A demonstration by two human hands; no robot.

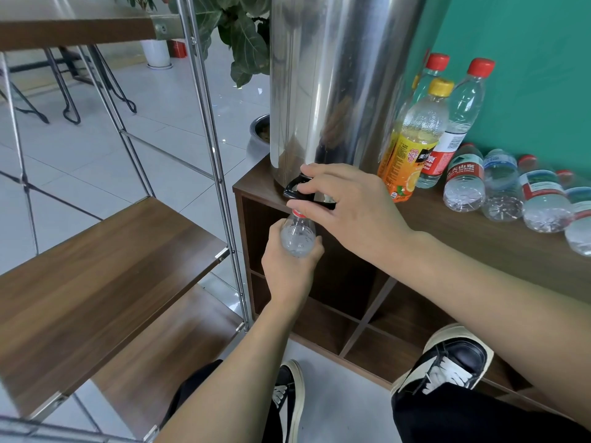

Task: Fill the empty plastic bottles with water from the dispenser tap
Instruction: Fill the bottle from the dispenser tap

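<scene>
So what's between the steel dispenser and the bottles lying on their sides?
Head view: an orange juice bottle and upright red-capped water bottles stand between the dispenser and the lying bottles.

One head cam, looks fwd and down, close on dispenser (339, 87) and cabinet (479, 231).

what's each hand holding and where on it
Left hand grips the clear bottle round its body, under the tap. Right hand has its grip on the dispenser's black tap handle.
</scene>
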